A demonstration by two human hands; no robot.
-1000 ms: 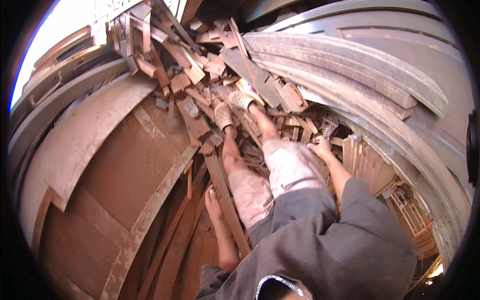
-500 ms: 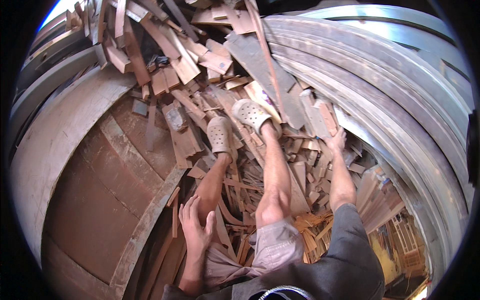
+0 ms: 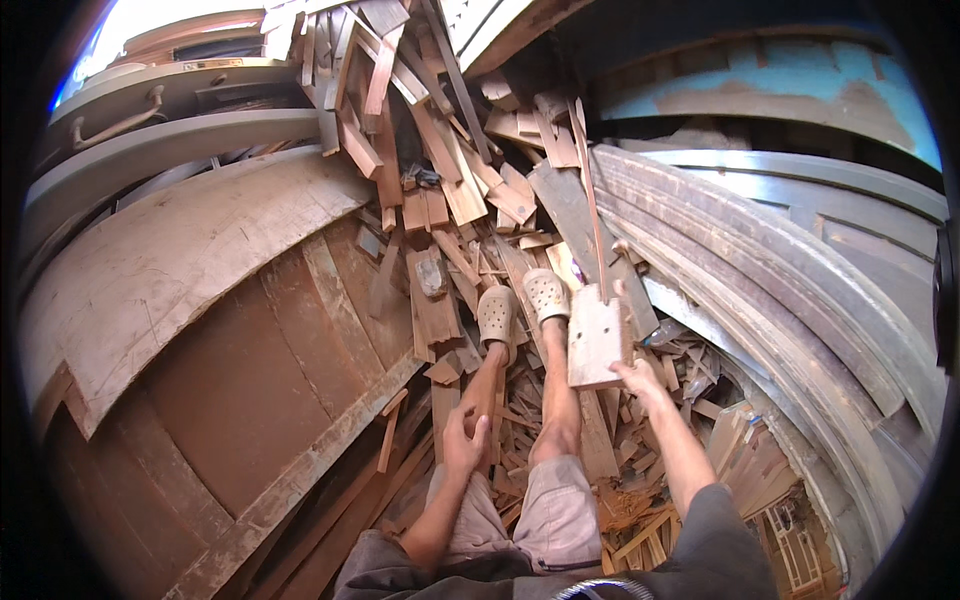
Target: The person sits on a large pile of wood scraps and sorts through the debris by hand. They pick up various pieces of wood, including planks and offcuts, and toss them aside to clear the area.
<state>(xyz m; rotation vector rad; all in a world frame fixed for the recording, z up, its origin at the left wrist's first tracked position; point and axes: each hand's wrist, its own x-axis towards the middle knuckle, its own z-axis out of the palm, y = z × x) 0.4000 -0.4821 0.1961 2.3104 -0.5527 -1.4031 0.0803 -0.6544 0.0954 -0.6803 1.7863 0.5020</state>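
A pale wooden block [image 3: 594, 345] with small dark holes hangs over the scrap pile, and my right hand [image 3: 640, 381] grips its lower right corner. The block covers part of the wood behind it. My left hand [image 3: 464, 442] is held above my left leg, open and with nothing in it, its thumb apart from its loosely bent fingers. Under and around my feet lies a heap of wood offcuts [image 3: 440, 175].
My feet, in beige clogs [image 3: 496, 315], stand among the offcuts. At left lean a large brown door panel [image 3: 250, 390] and a pale curved-looking board [image 3: 200, 240]. Long grey planks [image 3: 740, 260] line the right side. A thin reddish strip [image 3: 590, 200] rises behind the block.
My right hand has lifted the wooden block from the pile at the right and brought it inward, before my right foot. The left hand has lowered slightly. The view has tilted up.
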